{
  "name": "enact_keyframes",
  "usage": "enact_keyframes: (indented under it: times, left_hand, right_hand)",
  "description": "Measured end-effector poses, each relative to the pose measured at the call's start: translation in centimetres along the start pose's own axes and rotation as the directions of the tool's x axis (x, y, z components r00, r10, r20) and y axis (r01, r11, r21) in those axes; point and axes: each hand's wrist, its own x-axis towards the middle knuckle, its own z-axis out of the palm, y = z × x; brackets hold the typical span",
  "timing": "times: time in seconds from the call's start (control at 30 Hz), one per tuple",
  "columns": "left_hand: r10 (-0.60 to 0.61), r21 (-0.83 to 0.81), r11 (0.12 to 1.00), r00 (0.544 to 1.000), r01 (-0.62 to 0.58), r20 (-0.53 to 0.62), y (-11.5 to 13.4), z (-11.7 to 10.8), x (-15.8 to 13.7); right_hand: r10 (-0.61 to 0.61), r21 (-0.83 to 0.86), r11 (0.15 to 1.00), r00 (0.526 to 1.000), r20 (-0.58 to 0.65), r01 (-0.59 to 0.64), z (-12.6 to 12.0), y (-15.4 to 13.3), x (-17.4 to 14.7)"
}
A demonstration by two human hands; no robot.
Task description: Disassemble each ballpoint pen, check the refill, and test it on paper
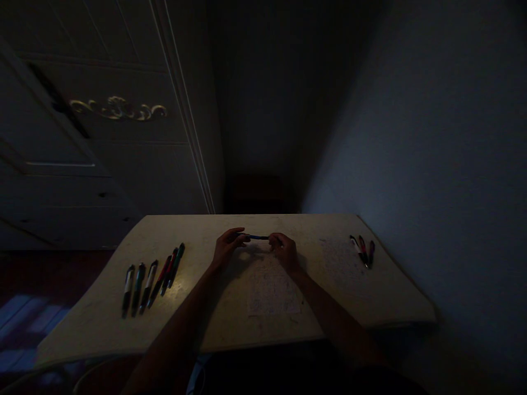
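Observation:
A dark blue pen point(258, 237) is stretched level between my two hands, above the far middle of the table. My left hand point(229, 244) pinches its left end, the fingers closed around it. At the other end, the fingers of my right hand point(284, 249) are wrapped on the pen. Below my hands lies a sheet of paper covered in writing point(274, 291). To the left, several pens point(150, 282) rest side by side in a slanted row. Three more pens point(363, 252) lie together near the right edge.
The pale table point(222, 323) narrows toward its far edge. A second written sheet point(341, 260) lies right of my hands. Close along the right stands a wall point(444, 164); a cabinet point(135, 164) with gilded ornament is at the left. The room is dim.

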Motion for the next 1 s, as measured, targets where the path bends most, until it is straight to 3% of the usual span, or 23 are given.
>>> enact_keyframes:
  times: [0.13,0.27,0.67,0.83,1.0]
  left_hand:
    - [-0.075,-0.075,0.994,0.997,0.075,-0.003,-0.1,0.2,0.1]
    - [-0.092,-0.009,0.996,0.993,0.092,-0.068,-0.3,0.2,0.3]
    - [-0.179,-0.063,0.983,0.976,0.172,-0.124,-0.3,0.1,0.3]
    - [-0.173,-0.059,0.984,0.976,0.166,-0.136,-0.2,0.6,0.0]
    - [-0.136,-0.003,0.991,0.989,0.136,-0.057,-0.6,0.6,-0.3]
  right_hand:
    - [-0.051,-0.001,0.999,0.998,-0.036,0.051,0.1,0.0,0.0]
    - [-0.083,0.018,0.996,0.996,-0.037,0.084,0.2,0.2,0.0]
    - [-0.243,-0.002,0.97,0.965,0.102,0.245,-0.1,0.6,0.3]
    - [-0.237,-0.072,0.967,0.968,0.083,0.243,-0.2,0.8,0.4]
    - [-0.196,-0.114,0.972,0.978,0.068,0.203,-0.6,1.4,0.6]
